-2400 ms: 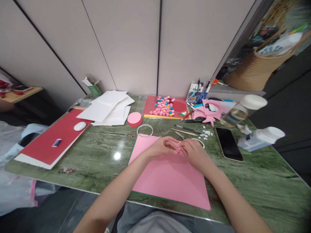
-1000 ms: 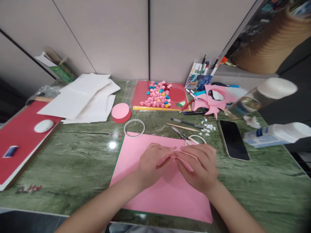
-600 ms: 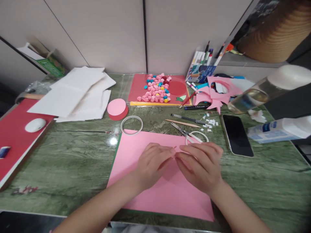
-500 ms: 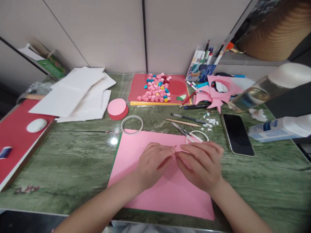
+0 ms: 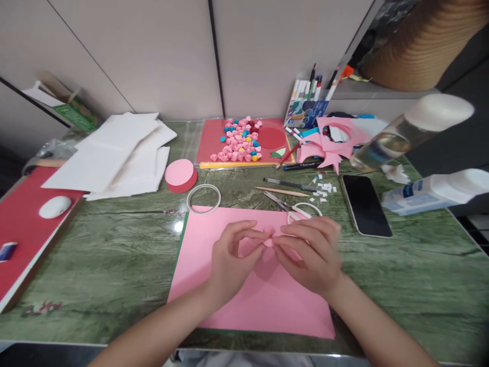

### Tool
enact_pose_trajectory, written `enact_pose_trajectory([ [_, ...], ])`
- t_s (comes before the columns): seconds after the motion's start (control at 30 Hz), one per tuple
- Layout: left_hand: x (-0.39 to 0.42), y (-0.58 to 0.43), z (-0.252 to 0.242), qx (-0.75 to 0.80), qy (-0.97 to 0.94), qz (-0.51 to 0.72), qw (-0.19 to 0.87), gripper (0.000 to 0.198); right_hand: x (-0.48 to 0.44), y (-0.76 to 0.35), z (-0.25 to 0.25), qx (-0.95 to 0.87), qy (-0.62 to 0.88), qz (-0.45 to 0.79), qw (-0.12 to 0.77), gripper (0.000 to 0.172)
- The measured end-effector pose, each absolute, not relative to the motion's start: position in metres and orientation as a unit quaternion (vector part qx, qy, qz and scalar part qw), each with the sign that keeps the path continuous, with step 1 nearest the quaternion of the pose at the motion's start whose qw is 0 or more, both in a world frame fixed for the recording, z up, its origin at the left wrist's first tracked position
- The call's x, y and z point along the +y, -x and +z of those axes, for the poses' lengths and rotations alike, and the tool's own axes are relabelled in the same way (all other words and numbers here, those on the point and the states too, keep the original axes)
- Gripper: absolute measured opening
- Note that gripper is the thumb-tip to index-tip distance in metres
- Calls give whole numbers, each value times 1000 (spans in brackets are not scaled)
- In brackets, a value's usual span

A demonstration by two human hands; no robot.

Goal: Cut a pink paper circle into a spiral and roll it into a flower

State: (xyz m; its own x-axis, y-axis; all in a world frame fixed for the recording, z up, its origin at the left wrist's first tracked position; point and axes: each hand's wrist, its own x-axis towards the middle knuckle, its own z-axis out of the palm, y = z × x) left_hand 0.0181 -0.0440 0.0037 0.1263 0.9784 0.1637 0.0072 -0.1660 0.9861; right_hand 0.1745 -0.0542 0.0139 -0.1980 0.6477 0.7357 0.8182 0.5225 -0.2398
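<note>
Between my fingertips is a small curled pink paper piece (image 5: 269, 236), like a paper flower. My left hand (image 5: 236, 257) pinches its left side with thumb and forefinger. On its right side, my right hand (image 5: 313, 255) grips it with the fingertips. Both hands are over a large pink paper sheet (image 5: 267, 300) with a green edge showing beneath it. White-handled scissors (image 5: 284, 202) lie just beyond my right hand. Past the sheet, several small rolled pink, blue and yellow paper flowers (image 5: 239, 142) are heaped on a red packet.
A tape roll (image 5: 204, 199) touches the sheet's far edge, near a round pink-and-red stack (image 5: 181, 176). White papers (image 5: 103, 153) lie back left. On the right are a phone (image 5: 365, 205), a white bottle (image 5: 431, 189), a clear bottle (image 5: 405, 135) and pink paper scraps (image 5: 324, 142).
My left fingers have spread a little, and more of the pink paper piece shows between my hands. The view has shifted slightly to the right.
</note>
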Motion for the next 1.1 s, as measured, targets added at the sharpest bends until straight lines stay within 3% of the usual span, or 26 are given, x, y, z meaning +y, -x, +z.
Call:
enact_pose_trajectory([
  [0.4,-41,-15,-6,389,-720,497,289,45,-54,-175,12,-774,467,-176,389,13],
  [0.47,-42,-16,-5,389,-695,513,320,46,-53,-176,13,-774,464,-178,392,14],
  [0.7,-39,-19,2,402,-463,492,618,38,-53,-179,11,-785,447,-180,389,17],
  [1.1,-34,-19,-1,430,-373,457,683,27,-55,-177,6,-789,450,-145,393,16],
])
